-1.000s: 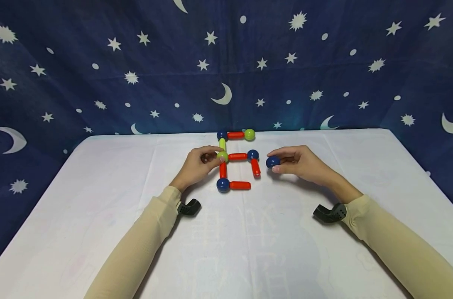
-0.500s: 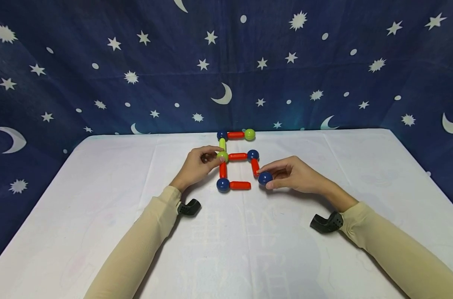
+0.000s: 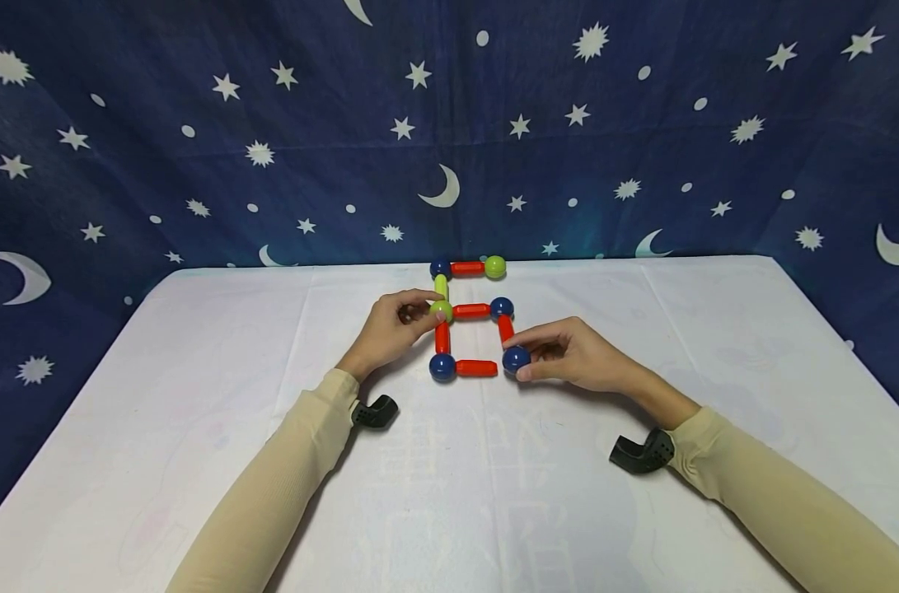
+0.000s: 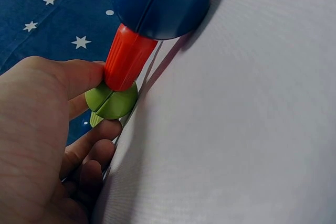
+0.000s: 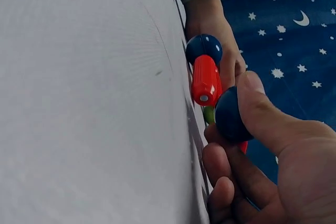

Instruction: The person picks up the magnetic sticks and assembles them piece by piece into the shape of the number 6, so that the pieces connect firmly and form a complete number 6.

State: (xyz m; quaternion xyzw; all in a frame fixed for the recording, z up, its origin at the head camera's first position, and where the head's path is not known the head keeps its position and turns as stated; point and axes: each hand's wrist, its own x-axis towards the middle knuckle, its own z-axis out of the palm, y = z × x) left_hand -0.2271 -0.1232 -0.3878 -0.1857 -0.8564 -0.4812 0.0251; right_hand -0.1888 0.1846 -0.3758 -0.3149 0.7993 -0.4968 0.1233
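My left hand pinches the middle green ball of a ball-and-rod figure lying on the table; in the left wrist view a red rod runs from that ball to a blue ball. Between thumb and fingers, my right hand holds a loose blue ball. It sits right at the lower end of a slanted red rod and close to the free end of the bottom red rod. The right wrist view shows that bottom rod's round end face beside the held ball.
Another blue ball joins the middle red rod to the slanted one. Farther back, a red rod links a blue ball and a green ball. A starry blue cloth hangs behind the white table.
My right hand has brought the blue ball toward me and to the left, from beside the figure to the gap at its lower right corner. The left hand keeps its place.
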